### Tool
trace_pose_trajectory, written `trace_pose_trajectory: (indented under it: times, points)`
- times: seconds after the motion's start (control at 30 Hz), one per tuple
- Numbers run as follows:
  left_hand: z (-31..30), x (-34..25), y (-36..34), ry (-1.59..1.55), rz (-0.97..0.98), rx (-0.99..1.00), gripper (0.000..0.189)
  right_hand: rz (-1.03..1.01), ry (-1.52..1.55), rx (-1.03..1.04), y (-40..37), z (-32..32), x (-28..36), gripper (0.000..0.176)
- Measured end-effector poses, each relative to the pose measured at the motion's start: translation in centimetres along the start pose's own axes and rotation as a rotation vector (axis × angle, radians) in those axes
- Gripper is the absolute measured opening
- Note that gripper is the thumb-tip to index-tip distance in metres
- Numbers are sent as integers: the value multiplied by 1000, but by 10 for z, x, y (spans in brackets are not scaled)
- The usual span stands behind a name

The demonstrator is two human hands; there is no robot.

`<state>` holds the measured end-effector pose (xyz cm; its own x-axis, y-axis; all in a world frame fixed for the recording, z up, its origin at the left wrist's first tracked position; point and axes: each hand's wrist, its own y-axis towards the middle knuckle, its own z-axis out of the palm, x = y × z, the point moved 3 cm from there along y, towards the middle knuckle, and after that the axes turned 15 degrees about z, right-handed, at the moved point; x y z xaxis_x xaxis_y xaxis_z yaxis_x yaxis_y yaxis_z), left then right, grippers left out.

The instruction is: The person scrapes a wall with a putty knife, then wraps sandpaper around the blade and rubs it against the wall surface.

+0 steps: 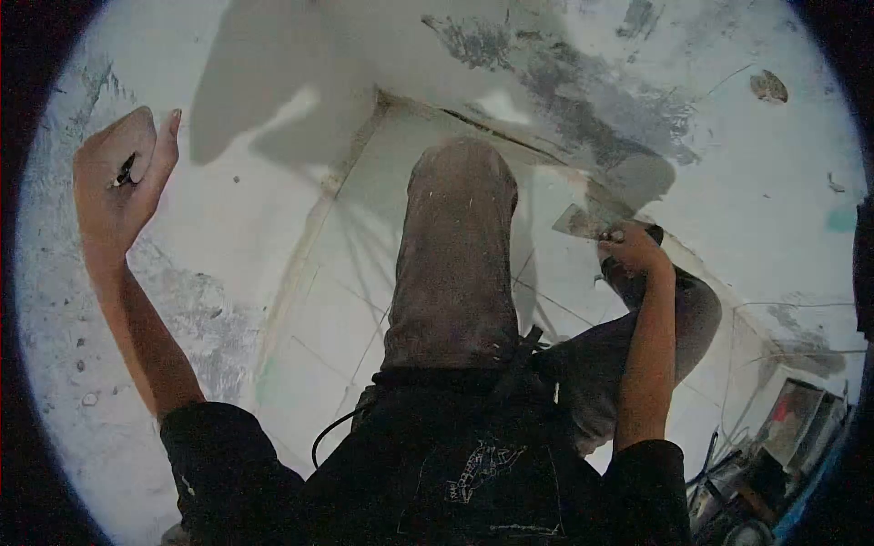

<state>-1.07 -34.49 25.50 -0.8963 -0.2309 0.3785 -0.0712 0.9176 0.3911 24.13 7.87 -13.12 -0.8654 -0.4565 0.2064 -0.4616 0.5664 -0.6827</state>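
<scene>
The right hand (633, 250), at three o'clock, is gripping a putty knife (578, 221), whose flat blade is pointing toward ten o'clock near a grey patch (592, 109) on the white wall (273, 55). The left hand (123, 173), at nine o'clock, is curling closed around a small dark object (125, 171). A bent knee (460, 246) in grey trousers is filling the centre.

Wall (238, 211): matt white plaster, rough grey patches. Scraper (575, 221): dull metal blade, smeared. Trousers (455, 255): dusty cloth; floor tiles (339, 305) smooth, pale.
</scene>
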Motion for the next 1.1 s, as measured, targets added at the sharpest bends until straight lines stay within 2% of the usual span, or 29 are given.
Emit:
trace_pose_trajectory:
  times: [0.03,0.13,0.17,0.2,0.27,0.3,0.33,0.4,0.43,0.47,0.5,0.53,0.57,0.6,0.63,0.67,0.7,0.73,0.77,0.8,0.83,0.9,0.93,1.0,1.03,1.07,1.1]
  points:
    - [-3,-3,5,-18,-52,52,38,-16,40,60,-24,-13,15,41]
    - [-1,-8,9,-51,10,-3,39,-54,26,45,-13,-8,6,40]
    - [0,-7,7,13,-36,139,33,-76,17,18,-4,-6,0,39]
    - [-3,-5,13,10,-48,137,33,-77,5,16,4,-10,-2,39]
    - [-24,-4,33,-205,277,-164,24,-99,-62,-76,2,-10,-9,39]
    - [-33,-3,41,-319,428,-318,21,-6,218,61,-30,-19,9,36]
    - [-41,-7,50,-408,586,-492,20,-3,211,52,-30,-17,13,36]
    - [-63,-30,63,-400,456,-782,49,-196,105,-253,-31,-28,18,34]
    - [-64,-25,63,-379,471,-827,49,-242,187,-288,-31,-28,22,34]
    - [-56,-10,60,-623,350,-1006,46,-292,262,-334,-31,-30,24,35]
    - [-39,5,60,-872,237,-1180,49,-367,286,-487,-34,-34,29,37]
    - [-6,19,71,-846,235,-1257,46,-449,308,-634,-40,-39,35,40]
    - [32,17,78,-860,-399,-1763,28,-397,421,-613,-42,-45,38,40]
    - [70,34,91,-1511,65,-1425,32,-347,535,-573,-43,-48,42,40]
    - [127,35,112,-1561,-151,-1627,33,-363,568,-612,-55,-54,50,37]
    - [164,16,134,-1699,-365,-1678,33,-375,601,-641,-66,-57,54,35]
    - [198,-10,151,-1823,-630,-1784,36,-330,561,-584,-60,-53,44,33]
    - [250,-31,158,-1924,-782,-1702,34,-279,521,-525,-47,-52,38,33]
    - [286,-65,156,-1978,-995,-1513,32,-269,454,-608,-41,-47,32,30]
    - [330,-99,158,-1992,-1065,-1332,31,-268,442,-623,-39,-53,32,30]
    - [349,-123,168,-1939,-1504,-1120,30,-278,422,-606,-41,-55,35,30]
    - [352,-144,187,-2220,-1114,-982,28,-333,477,-547,-50,-54,40,26]
    - [343,-140,195,-2227,-1101,-989,28,-335,474,-559,-48,-54,45,26]
    - [320,-138,212,-1702,-591,-431,35,-356,586,-611,-50,-53,48,21]
    - [322,-145,214,-1655,-495,-402,34,-201,597,-443,-58,-59,55,33]
    - [322,-153,213,-1604,-401,-376,35,-202,597,-445,-60,-61,58,33]
    - [319,-157,212,-1600,-398,-384,35,-288,663,-480,-63,-60,61,31]
